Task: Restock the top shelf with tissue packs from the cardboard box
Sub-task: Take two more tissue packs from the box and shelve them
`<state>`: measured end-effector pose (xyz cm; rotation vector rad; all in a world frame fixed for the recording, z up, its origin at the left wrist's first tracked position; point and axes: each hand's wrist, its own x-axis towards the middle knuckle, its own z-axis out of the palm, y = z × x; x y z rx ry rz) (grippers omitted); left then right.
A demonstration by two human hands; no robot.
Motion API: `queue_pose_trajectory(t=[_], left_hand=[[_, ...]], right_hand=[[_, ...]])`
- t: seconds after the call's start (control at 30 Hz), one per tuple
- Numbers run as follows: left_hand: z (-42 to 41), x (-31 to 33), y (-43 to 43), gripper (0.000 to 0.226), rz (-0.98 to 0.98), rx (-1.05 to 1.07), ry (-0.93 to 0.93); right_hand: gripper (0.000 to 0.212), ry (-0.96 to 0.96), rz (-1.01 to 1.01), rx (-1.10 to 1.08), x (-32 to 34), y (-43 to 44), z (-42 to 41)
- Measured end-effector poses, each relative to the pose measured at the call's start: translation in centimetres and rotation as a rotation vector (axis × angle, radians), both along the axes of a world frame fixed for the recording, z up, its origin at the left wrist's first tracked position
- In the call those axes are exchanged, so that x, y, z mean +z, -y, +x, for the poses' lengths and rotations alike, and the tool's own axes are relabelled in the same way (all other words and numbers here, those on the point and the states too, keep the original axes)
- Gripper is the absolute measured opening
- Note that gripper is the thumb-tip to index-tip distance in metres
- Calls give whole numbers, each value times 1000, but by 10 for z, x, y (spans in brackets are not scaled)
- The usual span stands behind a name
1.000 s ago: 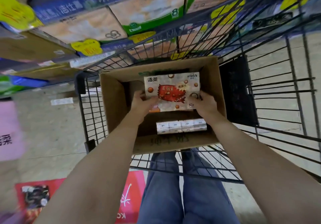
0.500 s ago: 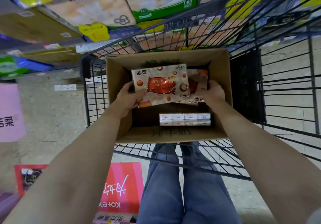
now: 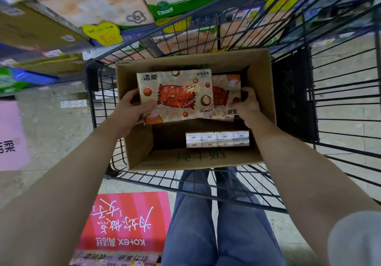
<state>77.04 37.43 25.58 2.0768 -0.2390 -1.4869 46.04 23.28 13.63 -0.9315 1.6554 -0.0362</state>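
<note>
Over the open brown cardboard box (image 3: 261,92), the left hand (image 3: 132,113) clamps a beige, red-printed tissue pack (image 3: 175,95) — fingers closed on its edge. The right hand (image 3: 247,106) grips a second matching pack (image 3: 225,96) — partly tucked beneath the first.

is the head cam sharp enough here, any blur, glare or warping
Head view: centre sharp, print legible on the left-hand tissue pack; a glare spot on its wrap; strong wide-angle bending of the cart wires and shelves; edges smeared; cardboard box interior in shadow.
</note>
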Motion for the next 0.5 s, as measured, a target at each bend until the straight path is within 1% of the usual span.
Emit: queue_pose_trajectory(t=[0.07,0.1,0.13,0.2,0.27,0.3,0.4,0.47,0.5], left_hand=[[7,6,0,73,-14,-14,9],[11,9,-1,72,-19,-19,14],[13,11,-1,70,-26,-25,22],[15,15,-2,65,-34,-33,52],[17,19,-2,60,-44,-27,72],[17,20,-3,59,-51,-20,74],[15,27,-8,59,-57,9,58],[11,33,-11,57,-54,6,52],[10,37,-14,55,-53,13,45]], right_hand=[[71,34,13,-36,2,-1,2],[72,27,14,-38,1,-2,2],[77,16,5,-36,0,-3,2],[93,41,28,-65,2,-4,4],[105,100,100,-138,2,-4,5],[104,128,143,-150,3,-3,4],[76,227,242,-95,15,-1,3],[70,269,251,-84,24,0,2],[72,285,253,-97,29,1,0]])
